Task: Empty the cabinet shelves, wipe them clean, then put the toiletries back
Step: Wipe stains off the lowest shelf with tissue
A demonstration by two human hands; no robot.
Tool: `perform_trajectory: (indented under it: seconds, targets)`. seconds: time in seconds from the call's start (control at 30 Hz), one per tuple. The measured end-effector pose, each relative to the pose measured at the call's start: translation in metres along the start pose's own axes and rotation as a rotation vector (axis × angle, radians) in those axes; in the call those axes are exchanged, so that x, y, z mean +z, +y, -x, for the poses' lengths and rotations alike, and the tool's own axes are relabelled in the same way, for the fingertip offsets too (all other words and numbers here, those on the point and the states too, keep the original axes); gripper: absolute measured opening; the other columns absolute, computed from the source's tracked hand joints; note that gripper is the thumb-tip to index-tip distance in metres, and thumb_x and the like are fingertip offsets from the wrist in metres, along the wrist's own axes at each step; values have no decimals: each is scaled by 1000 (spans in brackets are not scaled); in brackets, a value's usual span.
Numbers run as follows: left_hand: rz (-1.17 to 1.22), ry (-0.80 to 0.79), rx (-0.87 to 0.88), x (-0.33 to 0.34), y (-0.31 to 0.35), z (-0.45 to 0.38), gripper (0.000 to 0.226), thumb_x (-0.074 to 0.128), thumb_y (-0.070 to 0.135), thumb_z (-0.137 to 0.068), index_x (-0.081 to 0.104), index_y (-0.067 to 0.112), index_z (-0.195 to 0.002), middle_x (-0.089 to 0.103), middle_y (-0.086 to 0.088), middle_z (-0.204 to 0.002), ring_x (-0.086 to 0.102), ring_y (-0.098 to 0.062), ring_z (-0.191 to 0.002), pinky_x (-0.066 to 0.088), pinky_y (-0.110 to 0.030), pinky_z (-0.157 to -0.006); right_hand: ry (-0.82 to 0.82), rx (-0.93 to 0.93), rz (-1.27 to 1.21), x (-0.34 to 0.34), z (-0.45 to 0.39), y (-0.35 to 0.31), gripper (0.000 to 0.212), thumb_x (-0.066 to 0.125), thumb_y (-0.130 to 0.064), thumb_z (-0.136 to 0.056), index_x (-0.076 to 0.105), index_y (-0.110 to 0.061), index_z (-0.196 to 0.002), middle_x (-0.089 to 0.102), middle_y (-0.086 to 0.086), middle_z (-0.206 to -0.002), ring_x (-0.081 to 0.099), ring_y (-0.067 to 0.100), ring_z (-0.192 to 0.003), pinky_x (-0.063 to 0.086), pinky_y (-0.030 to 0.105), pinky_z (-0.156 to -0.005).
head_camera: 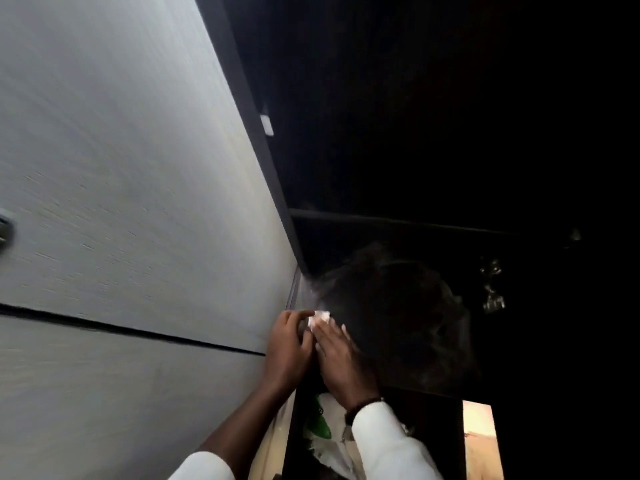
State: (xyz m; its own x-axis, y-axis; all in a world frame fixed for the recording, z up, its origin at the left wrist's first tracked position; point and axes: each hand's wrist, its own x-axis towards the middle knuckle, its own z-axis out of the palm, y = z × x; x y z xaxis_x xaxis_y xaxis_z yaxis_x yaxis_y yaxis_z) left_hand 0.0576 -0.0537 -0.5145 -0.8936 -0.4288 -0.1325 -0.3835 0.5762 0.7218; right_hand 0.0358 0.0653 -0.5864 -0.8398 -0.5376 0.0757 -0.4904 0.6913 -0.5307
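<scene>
Both my hands meet at the edge of a dark cabinet opening [433,168]. My left hand [289,344] curls its fingers round a small crumpled white tissue [318,318]. My right hand [341,355] lies with straight fingers against the tissue and the left hand. Behind the hands a large dark bag-like mass [398,306] fills the lower shelf; its detail is lost in shadow. A thin shelf edge [398,220] crosses the cabinet above it.
A pale grey cabinet door [131,188] fills the left half, with a metal knob [5,226] at the far left. White and green plastic packaging [323,434] lies below my right wrist. Crinkled clear plastic [491,289] glints at the right.
</scene>
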Motion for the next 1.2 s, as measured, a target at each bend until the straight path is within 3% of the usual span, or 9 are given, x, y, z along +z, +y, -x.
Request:
perform_trajectory:
  seconds: [0.17, 0.4, 0.5, 0.6, 0.73, 0.87, 0.93, 1.1, 1.2]
  targets:
    - [-45, 89, -22, 21, -27, -15, 31, 55, 16, -95, 58, 17, -125, 50, 1, -119, 52, -14, -107, 43, -28, -95, 31, -83, 242, 7, -80, 42, 54, 20, -25, -101, 33, -14, -151, 27, 3, -159, 26, 20, -147, 18, 40, -118]
    - [47, 63, -27, 26, -31, -28, 35, 51, 20, -99, 52, 20, -134, 43, 10, -124, 47, -5, -113, 39, -18, -98, 355, 364, 202, -33, -109, 93, 52, 30, -19, -94, 49, 3, -138, 46, 20, -146, 40, 37, -138, 26, 49, -115]
    - [16, 143, 59, 36, -31, -34, 34, 48, 19, -96, 57, 13, -129, 51, -1, -127, 49, -13, -118, 31, -14, -105, 108, -22, 302, -4, -83, 26, 50, 29, -7, -84, 64, 11, -115, 60, 29, -126, 50, 43, -128, 17, 50, -118]
    - [21, 136, 128, 46, -21, -38, 39, 46, 22, -94, 56, 13, -131, 50, -2, -133, 47, -12, -124, 32, -18, -107, -12, -151, 119, -5, -82, 41, 45, 35, -16, -96, 57, -4, -133, 52, 10, -143, 44, 24, -137, 17, 38, -119]
    - [-5, 18, 261, 54, -6, -36, 39, 51, 14, -96, 51, 20, -136, 44, 6, -140, 42, -4, -124, 37, -23, -104, 223, 193, -8, -57, -82, 145, 41, 33, -2, -102, 43, 9, -139, 38, 18, -150, 25, 0, -142, 13, 32, -121]
    - [-14, -59, 245, 64, 6, -39, 44, 48, 18, -99, 46, 23, -142, 39, 6, -146, 39, -5, -128, 36, -26, -103, 296, 489, 139, -93, -50, 180, 43, 33, -5, -99, 44, 11, -137, 43, 30, -143, 40, 44, -135, 25, 49, -113]
    - [-30, -70, 252, 71, 15, -42, 45, 50, 16, -98, 46, 22, -142, 40, 5, -146, 39, -6, -129, 34, -23, -103, 366, 535, 198, -84, -51, 158, 48, 29, -15, -98, 48, 9, -136, 47, 30, -141, 44, 47, -131, 26, 51, -112]
    - [-65, -67, 311, 83, 35, -51, 40, 52, 15, -97, 52, 16, -137, 48, -2, -137, 46, -14, -124, 38, -24, -99, 225, 165, 159, -36, -59, 85, 47, 36, -17, -93, 58, 5, -128, 58, 21, -133, 55, 39, -124, 29, 47, -107]
    - [-83, -68, 292, 82, 37, -53, 44, 52, 9, -95, 51, 17, -138, 46, -2, -138, 46, -15, -124, 34, -22, -100, 230, 189, 253, -68, -52, 132, 44, 40, -20, -95, 59, -10, -133, 57, 6, -139, 55, 29, -125, 36, 44, -105]
